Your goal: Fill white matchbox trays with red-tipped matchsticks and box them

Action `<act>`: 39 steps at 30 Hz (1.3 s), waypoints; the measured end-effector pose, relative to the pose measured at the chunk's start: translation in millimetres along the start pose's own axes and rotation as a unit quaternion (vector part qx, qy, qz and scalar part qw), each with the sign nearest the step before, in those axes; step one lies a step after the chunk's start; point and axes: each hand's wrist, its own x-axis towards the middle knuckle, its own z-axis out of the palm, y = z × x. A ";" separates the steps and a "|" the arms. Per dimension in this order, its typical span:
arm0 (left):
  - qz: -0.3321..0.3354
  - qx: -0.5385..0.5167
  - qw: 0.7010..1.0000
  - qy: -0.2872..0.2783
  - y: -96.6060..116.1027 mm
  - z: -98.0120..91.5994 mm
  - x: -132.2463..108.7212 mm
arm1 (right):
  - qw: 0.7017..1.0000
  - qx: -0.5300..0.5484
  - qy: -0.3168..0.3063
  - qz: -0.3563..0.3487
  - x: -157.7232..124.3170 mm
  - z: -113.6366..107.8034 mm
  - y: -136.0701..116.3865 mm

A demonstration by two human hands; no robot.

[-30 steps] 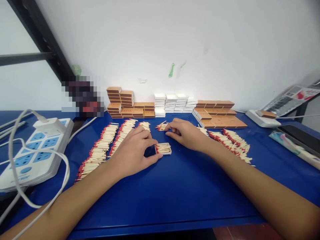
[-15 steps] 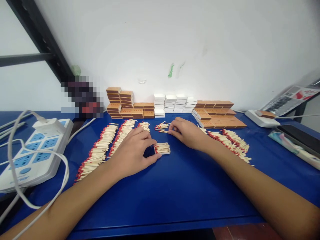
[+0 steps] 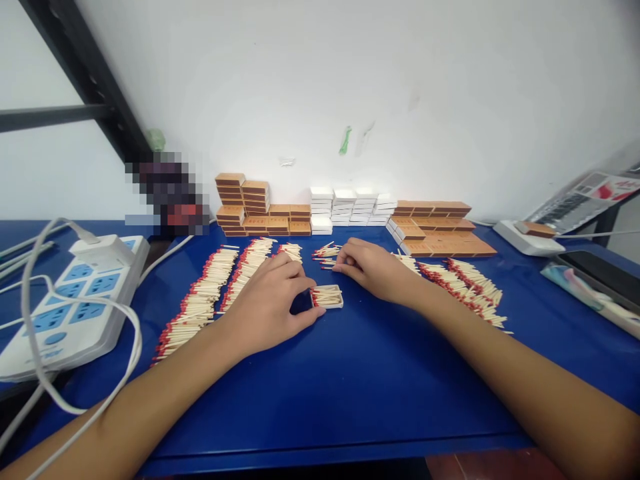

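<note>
My left hand (image 3: 273, 297) grips the left end of a small white matchbox tray (image 3: 342, 304) between thumb and fingers. Red-headed matches (image 3: 326, 295) lie inside the tray, heads to the left. Just beyond it, my right hand (image 3: 367, 267) pinches with thumb and forefinger at the edge of a small loose pile of matches (image 3: 327, 249). A match or two seem to be at its fingertips, though partly hidden. Long rows of matches (image 3: 217, 273) lie left of my left hand, and more matches (image 3: 465, 290) are spread beyond my right forearm.
Against the wall stand stacked brown matchboxes (image 3: 255, 223), white trays (image 3: 345, 207) and more brown boxes (image 3: 450, 243). A white power strip (image 3: 75, 293) with looping cables sits at left, some cable crossing my left forearm. At right are another white strip (image 3: 525, 239) and a dark phone (image 3: 600, 273).
The view has shifted slightly. My right fingertips have dipped a little lower and closer together at the small match pile. My left hand and the tray stay in place.
</note>
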 end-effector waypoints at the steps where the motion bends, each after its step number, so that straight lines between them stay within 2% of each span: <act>1: 0.001 -0.001 1.000 0.000 0.2 0.0 0.3 | 1.000 0.002 0.003 -0.002 0.0 1.7 -1.1; 6: 0.006 0.003 1.000 0.004 0.6 0.7 1.4 | 0.999 -0.008 0.027 0.016 0.7 3.5 -7.4; 12: 0.017 0.012 1.000 0.010 -1.5 1.7 -0.1 | 0.999 -0.031 0.002 0.030 2.2 2.5 -6.7; 18: 0.001 0.025 1.000 0.013 -2.1 0.1 0.5 | 1.000 0.002 0.008 0.006 -1.0 -11.5 -16.1; 23: -0.008 0.041 0.999 0.023 -1.1 -0.9 1.1 | 0.996 0.059 -0.058 -0.045 -7.4 -23.5 -43.9; 27: -0.011 0.041 0.999 0.025 -0.6 -0.5 2.1 | 0.991 0.071 -0.101 -0.051 -10.8 -22.9 -51.8; 35: -0.014 0.042 0.999 0.017 0.0 -0.6 1.5 | 0.989 0.065 -0.122 -0.059 -13.4 -28.2 -47.2; 39: -0.011 0.043 0.999 0.018 -0.2 -0.4 1.8 | 0.989 0.063 -0.112 -0.072 -12.6 -29.4 -50.6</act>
